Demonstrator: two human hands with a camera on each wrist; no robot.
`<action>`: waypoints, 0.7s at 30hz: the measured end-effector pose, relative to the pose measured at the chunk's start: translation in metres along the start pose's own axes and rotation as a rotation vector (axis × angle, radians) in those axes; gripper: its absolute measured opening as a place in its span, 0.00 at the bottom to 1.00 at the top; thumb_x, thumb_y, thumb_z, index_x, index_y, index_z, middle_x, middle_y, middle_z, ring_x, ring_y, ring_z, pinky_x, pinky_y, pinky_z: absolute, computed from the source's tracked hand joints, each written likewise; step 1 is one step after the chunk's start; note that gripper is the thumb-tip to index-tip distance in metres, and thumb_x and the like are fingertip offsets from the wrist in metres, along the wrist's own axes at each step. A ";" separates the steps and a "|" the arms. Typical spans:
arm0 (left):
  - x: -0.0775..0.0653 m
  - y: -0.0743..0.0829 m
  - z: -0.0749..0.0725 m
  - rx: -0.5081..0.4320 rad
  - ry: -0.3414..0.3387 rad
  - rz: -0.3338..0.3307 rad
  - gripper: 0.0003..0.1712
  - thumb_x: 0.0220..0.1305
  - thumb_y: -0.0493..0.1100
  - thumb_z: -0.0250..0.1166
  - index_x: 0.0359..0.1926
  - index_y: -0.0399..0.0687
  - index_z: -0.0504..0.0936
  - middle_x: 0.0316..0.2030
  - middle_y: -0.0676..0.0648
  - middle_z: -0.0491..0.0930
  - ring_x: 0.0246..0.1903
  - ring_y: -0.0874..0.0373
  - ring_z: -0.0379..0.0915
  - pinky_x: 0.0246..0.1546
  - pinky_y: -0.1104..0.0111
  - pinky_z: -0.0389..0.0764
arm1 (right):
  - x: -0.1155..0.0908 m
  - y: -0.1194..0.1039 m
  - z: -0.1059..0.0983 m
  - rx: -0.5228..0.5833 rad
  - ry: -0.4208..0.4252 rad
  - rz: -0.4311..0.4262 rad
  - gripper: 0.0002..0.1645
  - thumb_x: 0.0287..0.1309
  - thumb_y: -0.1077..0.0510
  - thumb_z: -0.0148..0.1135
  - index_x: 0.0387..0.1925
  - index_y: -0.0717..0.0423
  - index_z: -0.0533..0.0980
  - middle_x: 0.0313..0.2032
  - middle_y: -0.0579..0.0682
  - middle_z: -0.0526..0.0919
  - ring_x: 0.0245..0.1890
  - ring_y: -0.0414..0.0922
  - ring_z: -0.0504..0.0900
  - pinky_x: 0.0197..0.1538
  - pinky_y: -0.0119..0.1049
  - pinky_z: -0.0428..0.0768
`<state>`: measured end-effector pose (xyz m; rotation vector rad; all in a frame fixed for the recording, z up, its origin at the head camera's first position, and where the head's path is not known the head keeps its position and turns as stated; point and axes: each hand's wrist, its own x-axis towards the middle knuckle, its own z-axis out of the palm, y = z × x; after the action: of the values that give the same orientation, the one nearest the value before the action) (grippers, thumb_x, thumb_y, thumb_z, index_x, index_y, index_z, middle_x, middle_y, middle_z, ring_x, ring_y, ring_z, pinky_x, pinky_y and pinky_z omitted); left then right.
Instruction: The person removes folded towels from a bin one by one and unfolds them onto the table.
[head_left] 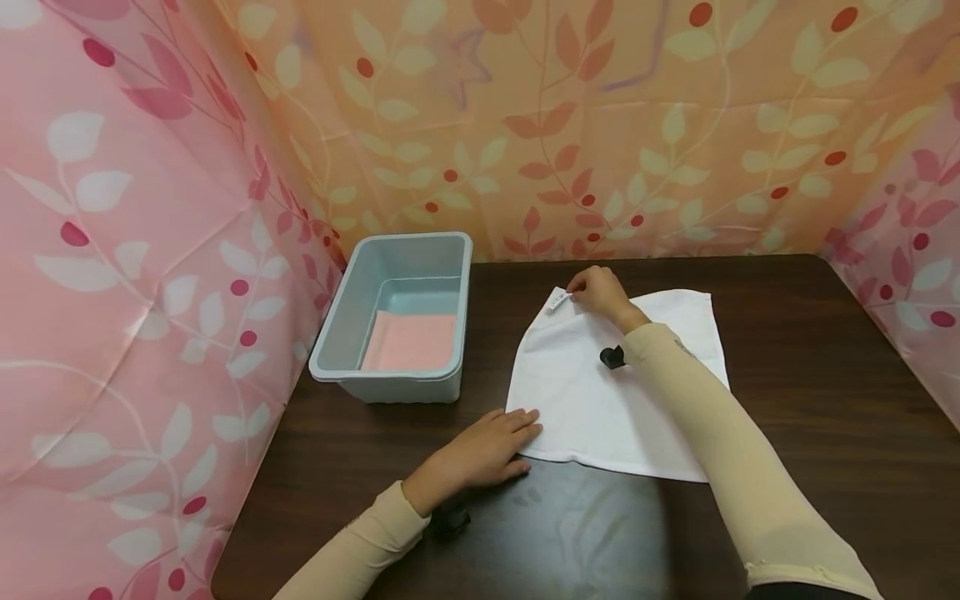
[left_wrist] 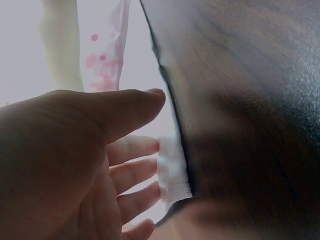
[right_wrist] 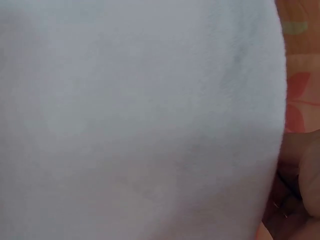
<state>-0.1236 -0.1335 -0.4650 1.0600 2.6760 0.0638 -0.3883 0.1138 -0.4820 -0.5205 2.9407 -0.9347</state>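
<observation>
A white towel lies spread on the dark wooden table, with a small label at its far left corner. My right hand pinches the towel's far edge beside that label. In the right wrist view the towel fills most of the picture, and part of the right hand shows at the edge. My left hand rests on the near left corner with its fingers extended. The left wrist view shows the left hand with fingertips at the towel's hem.
A grey-blue plastic basin stands on the left of the table. Inside it lies a folded pink cloth. Patterned curtains hang behind and at both sides. The dark tabletop extends to the right of the towel.
</observation>
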 end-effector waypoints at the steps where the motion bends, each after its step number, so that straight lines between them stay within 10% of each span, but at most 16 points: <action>1: 0.000 0.000 0.000 0.004 -0.001 -0.003 0.34 0.72 0.55 0.58 0.73 0.50 0.64 0.75 0.49 0.62 0.74 0.54 0.59 0.75 0.57 0.60 | 0.003 -0.002 0.000 0.004 0.007 -0.008 0.08 0.59 0.65 0.65 0.40 0.61 0.86 0.41 0.60 0.88 0.43 0.52 0.81 0.52 0.47 0.79; 21: 0.001 0.000 0.005 0.046 -0.005 -0.012 0.37 0.71 0.59 0.57 0.75 0.53 0.61 0.76 0.51 0.59 0.76 0.56 0.56 0.76 0.58 0.59 | 0.033 -0.023 0.036 0.133 0.083 0.071 0.10 0.62 0.60 0.65 0.43 0.60 0.86 0.47 0.59 0.87 0.53 0.56 0.80 0.62 0.50 0.75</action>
<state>-0.1230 -0.1330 -0.4705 1.0558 2.6911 -0.0027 -0.4079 0.0655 -0.4956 -0.3787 2.9193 -1.1601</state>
